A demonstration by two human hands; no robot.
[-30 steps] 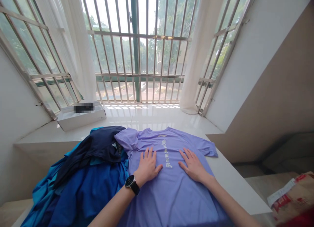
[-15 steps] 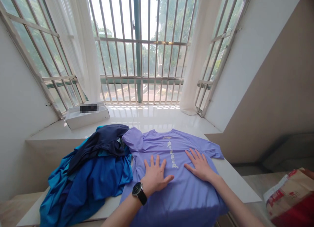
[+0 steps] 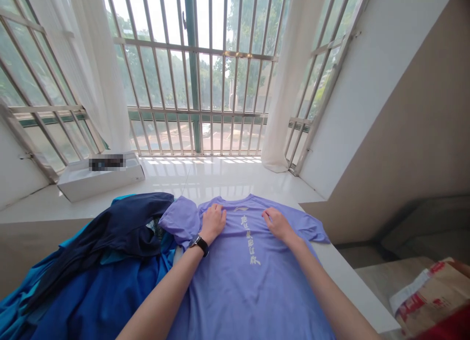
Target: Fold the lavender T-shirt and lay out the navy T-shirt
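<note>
A lavender T-shirt (image 3: 253, 291) with a vertical line of pale characters and a small logo lies spread on the white surface, its neckline toward the window. My left hand (image 3: 213, 221), below a black-strapped watch, is closed on the shirt near its left shoulder, fingers bent down onto the cloth. On the other side of the print, my right hand (image 3: 278, 223) has its fingers drawn together in a pinch on the upper chest of the shirt. The fingertips of both hands are partly hidden. The left sleeve is bunched up; the right one lies outstretched.
A heap of blue and navy clothes (image 3: 110, 261) lies against the shirt's left side. On the window sill (image 3: 220, 178) stands a white box (image 3: 103, 181) with a blurred item on top. White curtains and a barred window are behind. A brown-and-red paper bag (image 3: 433, 296) is at lower right.
Both hands have moved up the shirt toward the shoulders, and their spread fingers have curled in. The view has shifted, so the box and clothes heap appear further left.
</note>
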